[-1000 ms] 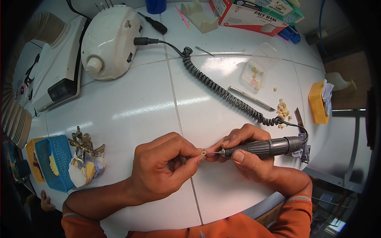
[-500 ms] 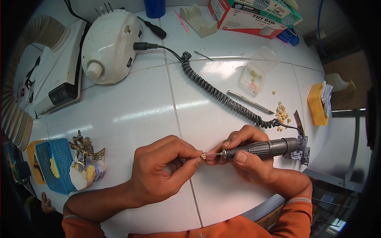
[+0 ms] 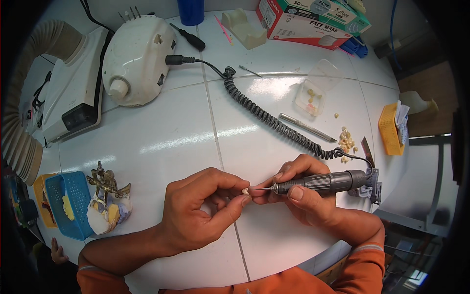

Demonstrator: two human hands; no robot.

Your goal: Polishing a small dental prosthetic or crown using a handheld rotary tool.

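Observation:
Between the thumb and forefinger of my left hand (image 3: 198, 210) I pinch a small ivory-coloured artificial tooth (image 3: 246, 192). My right hand (image 3: 319, 209) is wrapped round a dark grey rotary handpiece (image 3: 333, 182), held level. Its thin metal bur (image 3: 262, 188) points left at the tooth; whether the tip touches it I cannot tell. The fingertips of both hands are close together. A black coiled cable (image 3: 267, 115) joins the handpiece to a white control unit (image 3: 132, 56). Beyond my right hand lie loose artificial teeth (image 3: 346, 139) and a metal-handled knife (image 3: 307, 127).
A clear plastic box (image 3: 306, 105) holds several teeth. At left stand a metal articulator (image 3: 104, 182) with a plaster cast (image 3: 100, 221), a blue basket (image 3: 81, 223) and a white machine (image 3: 73, 93) with a ribbed hose (image 3: 54, 36). A yellow basket (image 3: 389, 128) sits far right; cartons (image 3: 303, 27) stand behind.
The tooth has turned in my left fingertips and shows a paler, longer side. It sits slightly farther left, and the handpiece has shifted very little.

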